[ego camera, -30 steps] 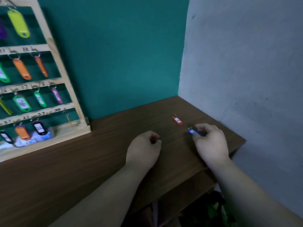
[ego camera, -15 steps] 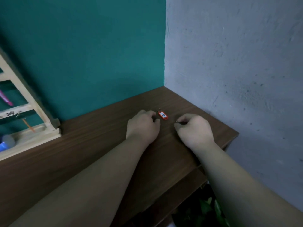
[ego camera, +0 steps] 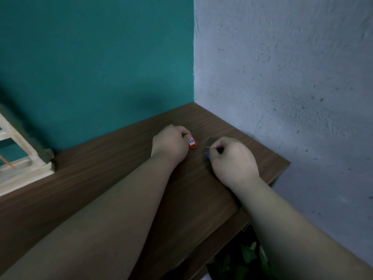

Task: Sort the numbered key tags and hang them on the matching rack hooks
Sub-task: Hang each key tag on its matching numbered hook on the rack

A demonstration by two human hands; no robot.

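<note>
The left hand (ego camera: 170,144) is curling its fingers (ego camera: 185,131) closed around the ring end of the red key tag (ego camera: 192,142), whose white label is reading 23 and whose body is lying on the bench (ego camera: 105,158) just beside the knuckles. The right hand (ego camera: 232,158) is pinching shut on the blue key tag (ego camera: 207,156), only a sliver of blue and its metal ring (ego camera: 207,147) showing past the thumb. Both hands are sitting near the bench's far right corner, where the teal wall (ego camera: 96,67) is meeting the grey wall (ego camera: 282,77). The wooden key rack (ego camera: 24,158) is standing well apart at the left edge, mostly out of view.

This looks like the pickup step. Next, each tag is needing a lift clear of the bench, a carry leftward to the rack, and its ring threading over the matching numbered hook.
</note>
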